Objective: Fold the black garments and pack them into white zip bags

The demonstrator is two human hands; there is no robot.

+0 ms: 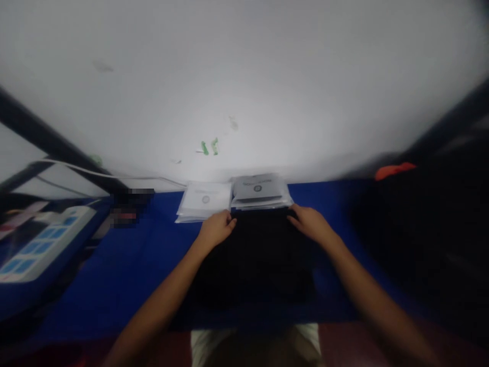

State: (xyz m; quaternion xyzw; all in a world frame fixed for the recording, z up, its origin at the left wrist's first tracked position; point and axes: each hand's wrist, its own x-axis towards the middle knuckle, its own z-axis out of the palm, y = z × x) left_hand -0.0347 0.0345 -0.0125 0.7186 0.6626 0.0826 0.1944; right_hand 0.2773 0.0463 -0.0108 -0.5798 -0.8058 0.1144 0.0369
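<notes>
A black cloth item (263, 255) lies on the blue table surface (133, 270) in front of me. My left hand (218, 228) pinches its far left corner, and my right hand (308, 222) pinches its far right corner. Just beyond the cloth are two stacks of flat plastic packets. White packets (205, 199) with a small round mark lie on the left, close to my left hand. The right stack has a grey packet (257, 188) on top, close to my right hand. Folds in the black cloth are too dark to make out.
A white panel with blue squares (42, 244) is at the left. Behind the table stands a pale wall (244, 92), with a white cable (114, 176) along its base. A large dark mass (431, 239) with an orange piece (395, 171) fills the right side.
</notes>
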